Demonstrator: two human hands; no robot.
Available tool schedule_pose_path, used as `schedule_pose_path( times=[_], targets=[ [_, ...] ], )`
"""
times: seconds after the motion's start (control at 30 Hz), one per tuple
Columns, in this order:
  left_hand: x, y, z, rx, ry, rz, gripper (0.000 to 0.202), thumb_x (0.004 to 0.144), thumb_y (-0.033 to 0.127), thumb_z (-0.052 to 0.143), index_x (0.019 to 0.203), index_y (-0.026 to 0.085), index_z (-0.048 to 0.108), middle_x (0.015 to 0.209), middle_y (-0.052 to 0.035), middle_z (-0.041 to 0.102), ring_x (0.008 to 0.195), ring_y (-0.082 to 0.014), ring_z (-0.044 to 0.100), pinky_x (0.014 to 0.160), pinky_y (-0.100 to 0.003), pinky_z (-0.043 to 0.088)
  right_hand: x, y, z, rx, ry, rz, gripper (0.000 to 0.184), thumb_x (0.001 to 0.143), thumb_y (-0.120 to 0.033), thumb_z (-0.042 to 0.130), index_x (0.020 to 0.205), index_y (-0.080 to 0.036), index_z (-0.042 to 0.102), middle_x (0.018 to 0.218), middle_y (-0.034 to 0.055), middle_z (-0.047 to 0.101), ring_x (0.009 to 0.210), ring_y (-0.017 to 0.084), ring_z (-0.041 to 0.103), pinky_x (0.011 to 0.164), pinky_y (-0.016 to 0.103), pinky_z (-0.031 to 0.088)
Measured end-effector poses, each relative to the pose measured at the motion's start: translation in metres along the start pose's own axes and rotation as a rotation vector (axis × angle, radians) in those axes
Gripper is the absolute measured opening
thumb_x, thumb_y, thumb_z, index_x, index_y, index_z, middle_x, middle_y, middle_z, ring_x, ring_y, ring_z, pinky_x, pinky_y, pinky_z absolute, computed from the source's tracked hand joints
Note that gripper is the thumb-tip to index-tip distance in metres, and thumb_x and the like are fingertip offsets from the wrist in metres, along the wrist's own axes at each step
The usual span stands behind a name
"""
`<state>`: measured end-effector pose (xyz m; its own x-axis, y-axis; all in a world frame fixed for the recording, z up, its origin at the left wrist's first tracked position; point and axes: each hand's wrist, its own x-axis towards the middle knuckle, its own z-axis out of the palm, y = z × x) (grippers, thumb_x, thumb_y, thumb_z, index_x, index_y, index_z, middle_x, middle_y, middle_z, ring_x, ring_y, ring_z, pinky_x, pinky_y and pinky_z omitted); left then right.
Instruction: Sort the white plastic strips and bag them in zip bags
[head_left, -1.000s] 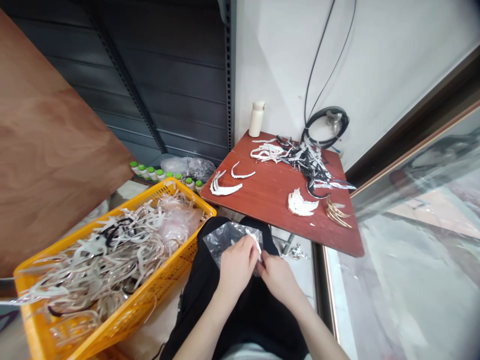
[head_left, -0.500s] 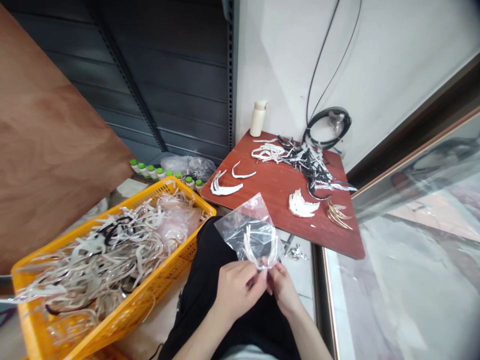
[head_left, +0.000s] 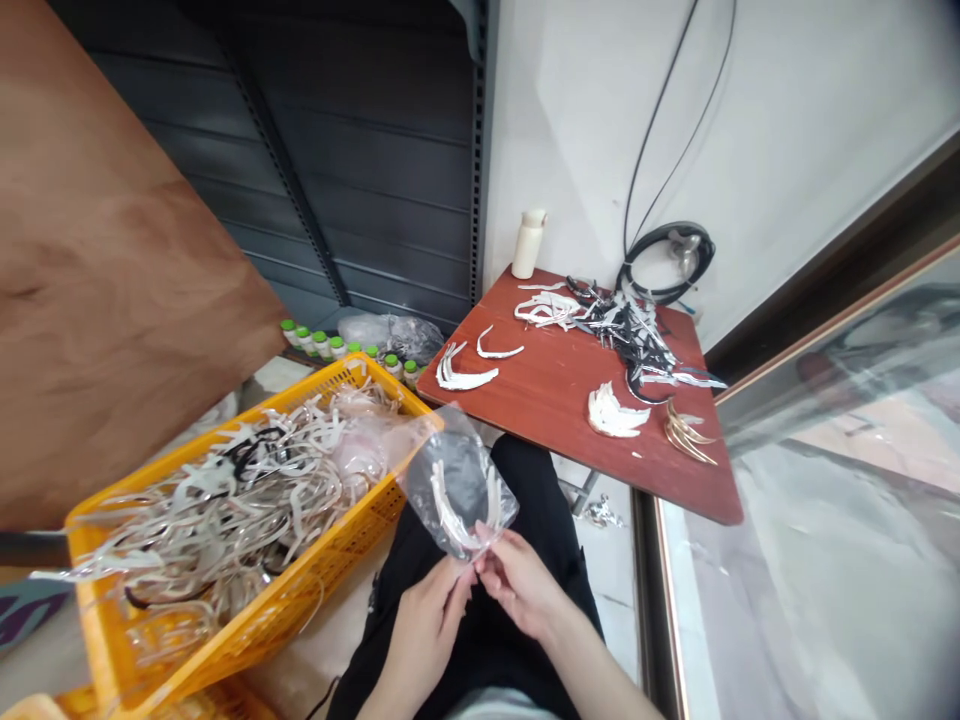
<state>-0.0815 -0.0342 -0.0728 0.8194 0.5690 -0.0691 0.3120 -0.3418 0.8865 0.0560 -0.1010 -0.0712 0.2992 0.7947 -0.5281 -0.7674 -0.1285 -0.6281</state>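
Pinching one clear plastic bag over your lap, your left hand and right hand meet at its lower edge, fingertips of both closed on the film. The bag stands up from your fingers, tilted toward the one orange basket on your left, its upper corner just over the basket's rim. Inside the bag lies one white curved headband; whether a second lies behind it, you cannot tell through the crumpled film.

The basket is heaped with a tangle of pale and dark bands, too many and too knotted to count. Ahead of your knees stands one red counter. On it lie five groups of bands: a small white stack at the near left, one single white band just beyond it, a fanned white stack, a gold stack just beside that, and a mixed black-and-white pile at the far side. One cream bottle stands upright at the counter's far corner. Below the counter's left edge runs a row of about eight green-capped bottles, with one crumpled bag beside them.
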Motion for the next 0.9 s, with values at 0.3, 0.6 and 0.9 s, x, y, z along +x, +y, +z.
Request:
schedule_pose_path(
  times=[0.3,0.6,0.9],
  targets=[
    [-0.022,-0.015,-0.02,-0.074,-0.014,-0.045,0.037,0.098,0.039,0.037,0.075,0.019,0.058,0.065,0.0001,0.057,0.061,-0.0132,0.055,0.063,-0.022,0.041,0.037,-0.013,0.051,-0.344,-0.251,0.136,0.049,0.064,-0.055,0.079,0.082,-0.013,0.063,0.053,-0.0055,0.053,0.038,0.002,0.032,0.038,0.019,0.007],
    [-0.03,-0.033,-0.029,-0.868,0.618,-0.298,0.054,0.075,0.059,0.066,0.114,0.022,0.062,0.117,-0.0111,0.066,0.097,-0.0275,0.065,0.078,-0.036,0.053,0.044,0.008,0.064,-0.483,-0.276,0.159,0.045,0.068,-0.056,0.075,0.076,-0.015,0.06,0.047,-0.0077,0.048,0.037,0.003,0.031,0.04,0.02,0.01],
    [0.012,-0.022,-0.029,-1.382,0.583,-0.515,0.033,0.079,0.029,0.072,0.109,0.017,0.066,0.107,-0.0097,0.072,0.096,-0.0245,0.07,0.08,-0.033,0.058,0.035,0.007,0.047,-0.579,-0.32,0.021,0.068,0.068,-0.049,0.079,0.123,-0.018,0.054,0.071,-0.0046,0.059,0.041,0.003,0.04,0.036,0.016,0.026]
  ],
)
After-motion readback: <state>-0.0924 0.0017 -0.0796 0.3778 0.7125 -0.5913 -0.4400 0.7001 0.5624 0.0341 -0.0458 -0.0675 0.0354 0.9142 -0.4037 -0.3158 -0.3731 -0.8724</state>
